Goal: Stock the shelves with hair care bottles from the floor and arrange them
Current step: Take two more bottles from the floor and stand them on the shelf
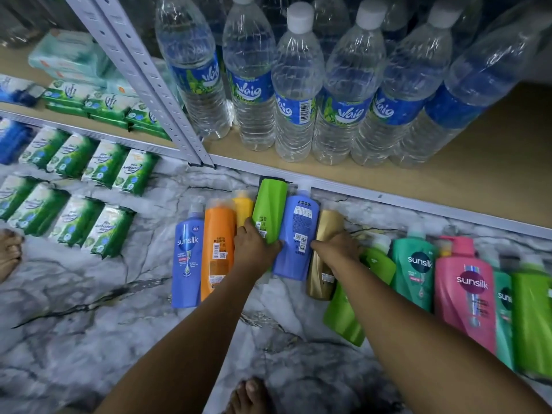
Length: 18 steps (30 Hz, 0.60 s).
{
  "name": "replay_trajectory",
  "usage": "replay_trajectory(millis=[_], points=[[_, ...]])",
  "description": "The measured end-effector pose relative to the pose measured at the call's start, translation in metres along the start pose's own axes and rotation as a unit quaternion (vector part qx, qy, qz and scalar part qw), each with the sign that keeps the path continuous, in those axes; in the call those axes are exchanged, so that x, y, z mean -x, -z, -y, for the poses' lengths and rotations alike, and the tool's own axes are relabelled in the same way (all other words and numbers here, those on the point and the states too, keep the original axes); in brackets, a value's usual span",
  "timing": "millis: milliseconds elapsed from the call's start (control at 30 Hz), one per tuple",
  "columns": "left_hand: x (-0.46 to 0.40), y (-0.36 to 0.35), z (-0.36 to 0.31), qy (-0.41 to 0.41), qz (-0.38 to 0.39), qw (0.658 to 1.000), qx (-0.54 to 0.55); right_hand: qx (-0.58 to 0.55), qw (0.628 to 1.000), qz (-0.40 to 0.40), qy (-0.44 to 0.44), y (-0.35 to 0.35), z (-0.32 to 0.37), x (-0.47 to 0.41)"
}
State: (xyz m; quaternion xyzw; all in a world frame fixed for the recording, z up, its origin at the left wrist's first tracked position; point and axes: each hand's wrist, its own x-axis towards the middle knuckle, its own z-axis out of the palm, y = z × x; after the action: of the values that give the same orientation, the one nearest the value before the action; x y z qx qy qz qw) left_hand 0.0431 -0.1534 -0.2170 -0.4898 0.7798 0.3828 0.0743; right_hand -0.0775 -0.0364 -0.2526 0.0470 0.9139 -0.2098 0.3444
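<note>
Marble floor (89, 309), shampoo bottles (187, 255), wipe packs (110, 231)

Both hands (256, 249) (337, 249) low, fingers curled.

We grip the green bottle (269, 212) with our left hand (254, 249) and the gold bottle (325, 252) with our right hand (339, 248), the blue bottle (295, 234) between them (all lying on the marble floor (89, 309) beside the shelf's front edge (388, 197))

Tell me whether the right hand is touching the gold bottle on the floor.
Touching. In the head view the right hand lies on the gold bottle, its fingers wrapped over the bottle's middle with no gap between them.
</note>
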Motion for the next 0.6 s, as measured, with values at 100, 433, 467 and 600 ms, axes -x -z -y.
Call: replay_trajectory(millis=[100,433,467,600], points=[[0.000,-0.001,0.002,-0.010,-0.003,1.000,-0.002,-0.073,0.997,-0.010,-0.002,0.003,0.000,0.005],[0.001,0.001,0.003,-0.010,0.001,0.999,0.051,-0.212,0.975,-0.012,0.071,0.004,-0.012,0.030],[0.003,0.001,0.004,-0.005,0.005,0.998,0.066,-0.224,0.971,-0.006,0.079,0.006,-0.012,0.034],[0.014,0.002,0.004,-0.002,0.011,0.992,0.128,-0.255,0.960,0.021,0.110,0.013,-0.017,0.046]])
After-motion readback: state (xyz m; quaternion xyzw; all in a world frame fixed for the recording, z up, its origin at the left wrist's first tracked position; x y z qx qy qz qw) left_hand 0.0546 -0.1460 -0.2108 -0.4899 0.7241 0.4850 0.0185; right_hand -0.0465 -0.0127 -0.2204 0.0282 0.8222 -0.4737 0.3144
